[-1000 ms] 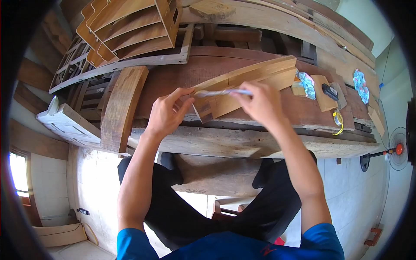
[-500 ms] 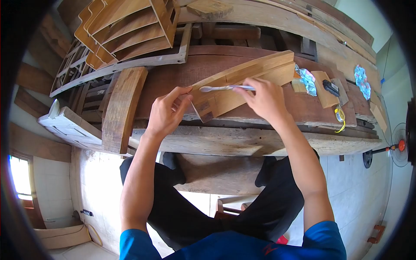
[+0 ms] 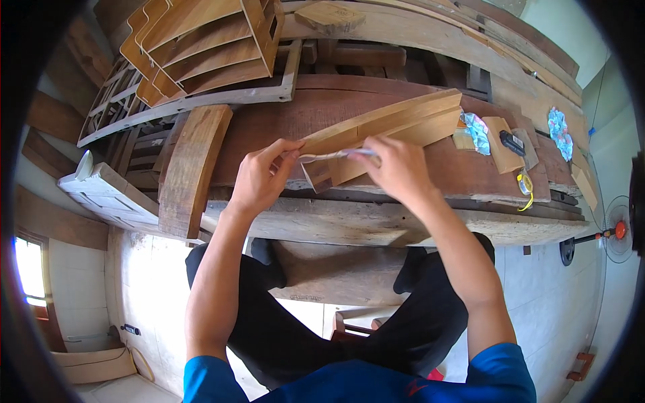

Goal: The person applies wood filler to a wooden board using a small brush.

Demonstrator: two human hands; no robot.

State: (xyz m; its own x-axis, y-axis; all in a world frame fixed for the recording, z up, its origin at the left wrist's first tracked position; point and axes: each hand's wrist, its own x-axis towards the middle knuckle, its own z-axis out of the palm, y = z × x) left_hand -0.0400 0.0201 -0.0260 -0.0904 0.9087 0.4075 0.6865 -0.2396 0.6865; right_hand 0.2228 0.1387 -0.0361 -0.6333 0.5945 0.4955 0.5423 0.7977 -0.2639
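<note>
My right hand (image 3: 396, 164) is closed around a slim pale tool (image 3: 329, 156) shaped like a toothbrush, its widened end pointing left. That end reaches the fingertips of my left hand (image 3: 265, 171). The left thumb and fingers are pinched together, and whatever they hold is too small or hidden to make out. Beneath both hands, an angled light-brown wooden piece (image 3: 430, 121) with a stepped profile lies on the dark reddish plank (image 3: 262, 127). Its near-left end is close to the left fingertips.
A wooden block (image 3: 191, 161) lies left, below a tiered wooden rack (image 3: 215, 57). To the right are a crumpled blue cloth (image 3: 477, 132), a black tool (image 3: 512, 142) on a wood offcut, a yellow tape measure (image 3: 525, 183) and another cloth (image 3: 560, 134). A fan (image 3: 618, 230) stands far right.
My right hand has moved left and slightly down, bringing the slim tool's end to the left fingertips. My left hand stays nearly in place.
</note>
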